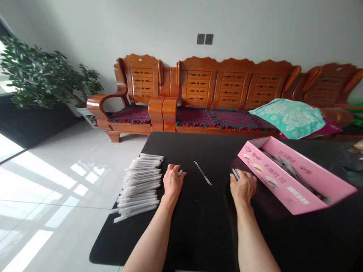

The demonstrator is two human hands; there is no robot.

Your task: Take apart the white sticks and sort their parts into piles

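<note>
My left hand (pixel 172 180) rests on the black table with its fingers curled around a small whitish piece (pixel 180 172), most of it hidden. Just left of that hand lies a stacked row of white pen-like tubes (pixel 141 181) with black ends. My right hand (pixel 244 186) is closed on a slim whitish pen-like tube (pixel 235 174), whose end sticks out past the thumb. Between the hands, two thin rods (pixel 202 173) that look like pen refills lie slantwise on the tabletop. A pink open box (pixel 283 183) stands right of my right hand, with dark slender pieces inside.
The black table (pixel 204 234) has a rounded front left corner. Behind it stand wooden sofas (pixel 232 83) with a green floral cloth (pixel 289 118) on one seat. A potted plant (pixel 45 79) is at the far left. Dark plastic (pixel 351 162) lies at the right edge.
</note>
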